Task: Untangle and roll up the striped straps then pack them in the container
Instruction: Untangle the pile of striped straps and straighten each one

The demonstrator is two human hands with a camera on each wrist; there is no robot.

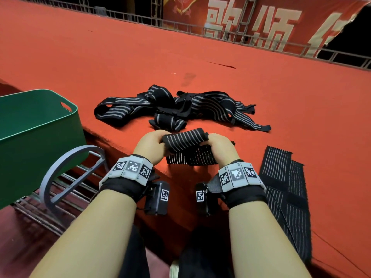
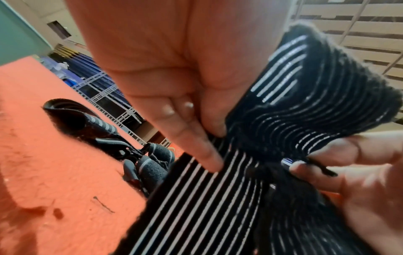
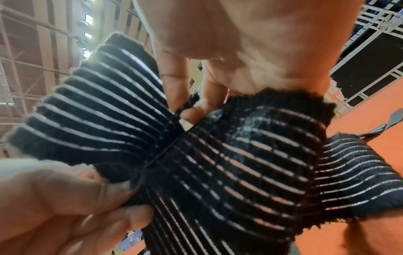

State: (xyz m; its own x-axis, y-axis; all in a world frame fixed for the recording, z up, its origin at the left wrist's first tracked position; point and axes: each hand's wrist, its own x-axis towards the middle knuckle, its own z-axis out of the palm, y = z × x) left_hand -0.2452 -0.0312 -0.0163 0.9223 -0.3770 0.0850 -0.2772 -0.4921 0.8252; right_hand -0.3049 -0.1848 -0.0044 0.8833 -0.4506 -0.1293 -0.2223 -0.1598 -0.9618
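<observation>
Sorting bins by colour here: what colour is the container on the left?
Green, plain, with a cut-out handle: the container shows best in the head view.

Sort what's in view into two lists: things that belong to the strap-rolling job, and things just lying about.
Belongs to the job:
- left hand and right hand, gripping the half-rolled strap
- tangled strap pile
- flat strap
- green container

Just lying about:
- grey metal rack
- red banner
</observation>
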